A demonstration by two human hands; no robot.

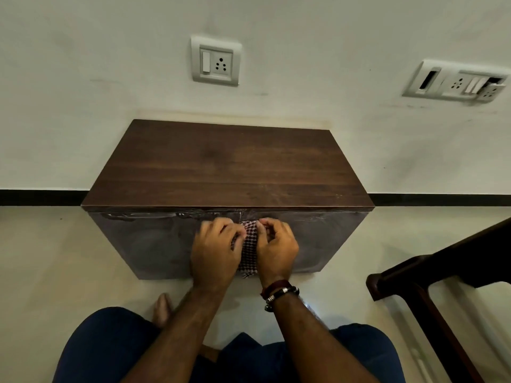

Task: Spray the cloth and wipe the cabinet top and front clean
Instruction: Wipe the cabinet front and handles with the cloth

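Observation:
A low dark wooden cabinet stands against the wall; its top (226,167) is bare and its front (149,244) shows wet streaks and smears. A checked red-and-white cloth (249,246) hangs in front of the middle of the cabinet front. My left hand (214,252) grips the cloth's left edge with curled fingers. My right hand (276,250), with bracelets on the wrist, pinches its right edge near the top. No spray bottle is in view.
A dark wooden chair frame (442,272) stands at the right. Two wall socket plates (215,60) (456,81) sit above the cabinet. My knees in blue trousers (105,346) and a bare foot (163,308) are on the pale floor.

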